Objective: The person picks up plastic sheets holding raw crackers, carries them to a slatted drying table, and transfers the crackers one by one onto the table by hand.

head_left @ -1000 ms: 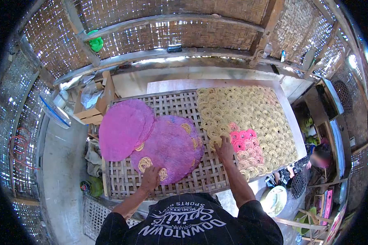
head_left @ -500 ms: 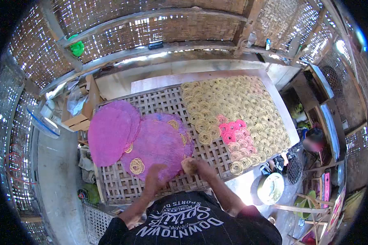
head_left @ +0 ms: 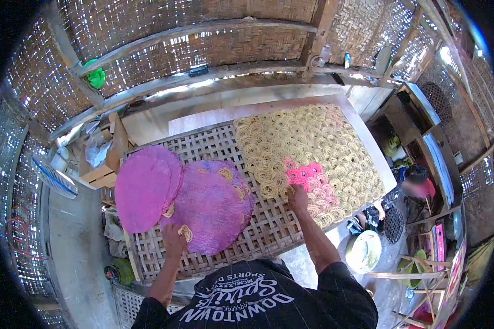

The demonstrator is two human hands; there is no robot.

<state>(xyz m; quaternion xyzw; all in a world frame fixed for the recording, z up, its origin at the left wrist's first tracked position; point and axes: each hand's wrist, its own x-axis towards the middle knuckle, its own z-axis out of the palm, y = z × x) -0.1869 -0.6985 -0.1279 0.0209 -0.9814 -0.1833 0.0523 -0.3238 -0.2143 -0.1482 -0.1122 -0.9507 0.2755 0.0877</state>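
A broad woven bamboo rack [head_left: 274,231] lies in front of me. On its left are round, thin magenta sheets [head_left: 147,189], overlapping, with a few beige noodle-like coils on and between them. My left hand [head_left: 173,242] is closed at the edge of a beige noodle-like coil [head_left: 186,233], by the sheets' lower edge. Rows of beige coils [head_left: 307,131] cover the right side, with a patch of pink coils [head_left: 319,192] near the front. My right hand [head_left: 298,199] is at the front left of that patch, fingers closed and pointing down; what they grip is mostly hidden.
A cardboard box [head_left: 105,156] with a plastic bag stands at the back left. To the right, a pale round basin [head_left: 363,251] sits below the rack, near a wooden shelf [head_left: 431,159]. Another person [head_left: 420,185] is low at the right. Woven bamboo walls surround the room.
My right hand has moved from the magenta sheets, carrying a beige coil, up and right to the coil rows. My left hand has moved left to a coil at the sheets' edge.
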